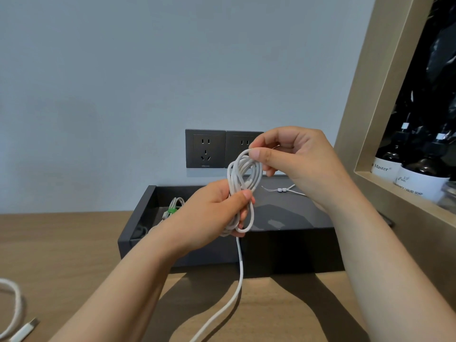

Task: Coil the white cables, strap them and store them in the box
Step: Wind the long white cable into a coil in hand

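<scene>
Far left, at the near edge of the pale wooden surface (74,243): a loose white cable with a flat plug (20,304) is lying uncoiled, partly out of view. Judged to be waiting its turn.

A dark grey rectangular box (138,218) is sitting against the wall, open side up. In its left end a coiled white cable bound with a green strap (172,209) is resting, which reads as one unit already stored.

The left hand (212,213) is holding the bundle of white cable loops (234,178) at its middle, in the air in front of the box. Its grip is clamped on the bundle, thumb across the front and fingers curled behind, presumably to stop the turns springing apart. A loose tail (240,280) is hanging from the foot of the bundle and trailing off the bottom edge, so coiling is not yet complete.

Two dark wall sockets (206,149) are showing behind the hands.

The right hand (296,156) is pinching the top of the loops between thumb and forefinger, grip closed on the cable. It is probably seating the newest turn.

A thin white strap with two small beads (281,190) is lying on the box's flat dark top, near the right hand, likely set ready for binding.

Far right: a gold-framed niche (365,119) is holding dark bottles with white labels (419,178).
</scene>
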### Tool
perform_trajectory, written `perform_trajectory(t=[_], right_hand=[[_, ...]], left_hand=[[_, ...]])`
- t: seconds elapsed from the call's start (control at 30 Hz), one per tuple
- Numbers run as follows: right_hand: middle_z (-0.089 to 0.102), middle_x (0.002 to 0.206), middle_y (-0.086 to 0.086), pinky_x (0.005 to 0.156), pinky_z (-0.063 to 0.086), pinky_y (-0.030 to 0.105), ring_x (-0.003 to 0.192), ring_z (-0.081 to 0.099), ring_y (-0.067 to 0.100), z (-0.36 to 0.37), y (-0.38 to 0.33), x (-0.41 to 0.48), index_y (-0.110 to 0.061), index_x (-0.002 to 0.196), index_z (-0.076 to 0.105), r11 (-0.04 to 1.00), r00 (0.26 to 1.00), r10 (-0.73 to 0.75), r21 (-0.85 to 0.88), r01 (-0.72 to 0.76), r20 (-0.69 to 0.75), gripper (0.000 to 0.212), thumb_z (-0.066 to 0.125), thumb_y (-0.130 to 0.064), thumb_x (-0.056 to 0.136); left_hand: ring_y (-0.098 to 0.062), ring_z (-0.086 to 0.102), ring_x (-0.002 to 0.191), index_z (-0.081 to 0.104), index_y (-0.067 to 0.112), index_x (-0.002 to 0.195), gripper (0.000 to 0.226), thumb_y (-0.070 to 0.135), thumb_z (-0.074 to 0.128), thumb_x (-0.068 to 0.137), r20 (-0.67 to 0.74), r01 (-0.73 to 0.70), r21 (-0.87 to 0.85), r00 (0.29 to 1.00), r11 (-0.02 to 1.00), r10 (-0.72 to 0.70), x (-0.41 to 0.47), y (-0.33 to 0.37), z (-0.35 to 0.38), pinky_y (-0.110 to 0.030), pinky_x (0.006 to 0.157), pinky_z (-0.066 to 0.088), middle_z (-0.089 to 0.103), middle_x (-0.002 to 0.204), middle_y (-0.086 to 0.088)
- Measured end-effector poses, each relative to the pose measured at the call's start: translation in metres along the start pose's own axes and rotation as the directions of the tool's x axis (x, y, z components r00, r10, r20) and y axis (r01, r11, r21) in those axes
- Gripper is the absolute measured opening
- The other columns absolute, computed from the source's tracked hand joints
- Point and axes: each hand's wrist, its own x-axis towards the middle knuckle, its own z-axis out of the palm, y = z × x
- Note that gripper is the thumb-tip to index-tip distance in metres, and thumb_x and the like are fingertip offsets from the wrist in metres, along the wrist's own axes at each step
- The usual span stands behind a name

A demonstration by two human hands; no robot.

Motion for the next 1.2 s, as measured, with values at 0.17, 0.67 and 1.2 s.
perform_trajectory(t=[0.17, 0.67, 1.2], right_hand=[[0.065, 0.062, -0.004, 0.056, 0.049, 0.018, 0.052, 0.055, 0.008, 0.003, 0.000, -0.001, -0.007, 0.081, 0.072, 1.000, 1.000, -0.011, -0.004, 0.011, -0.012, 0.007, 0.071, 0.000, 0.083], [0.069, 0.077, 0.001, 0.064, 0.053, 0.019, 0.062, 0.063, 0.008, 0.004, -0.001, 0.001, -0.010, 0.094, 0.073, 0.999, 0.997, 0.004, 0.049, 0.000, -0.082, 0.011, 0.070, -0.003, 0.086], [0.074, 0.075, -0.009, 0.048, 0.043, 0.016, 0.049, 0.050, 0.007, 0.022, 0.000, -0.011, -0.011, 0.094, 0.074, 0.847, 0.768, 0.505, -0.398, -0.353, 0.394, 0.029, 0.064, -0.038, 0.091]], left_hand=[[-0.007, 0.060, 0.069, 0.060, 0.018, 0.091, 0.025, 0.033, 0.043, 0.100, -0.061, -0.012, 0.161, 0.998, 0.987, 0.022, 0.001, 0.000, -0.003, -0.021, 0.071, 0.053, 0.064, 0.078, -0.001], [-0.019, 0.071, 0.083, 0.064, 0.005, 0.100, 0.028, 0.026, 0.045, 0.100, -0.185, -0.046, -0.205, 0.983, 0.978, 0.008, 0.007, -0.010, -0.010, -0.031, 0.081, 0.056, 0.074, 0.086, -0.004], [-0.013, 0.061, 0.064, 0.056, 0.007, 0.079, 0.027, 0.015, 0.042, 0.102, -0.524, -0.403, -0.643, 0.852, 0.652, 0.009, 0.013, 0.000, -0.026, -0.038, 0.083, 0.059, 0.061, 0.068, -0.002]])
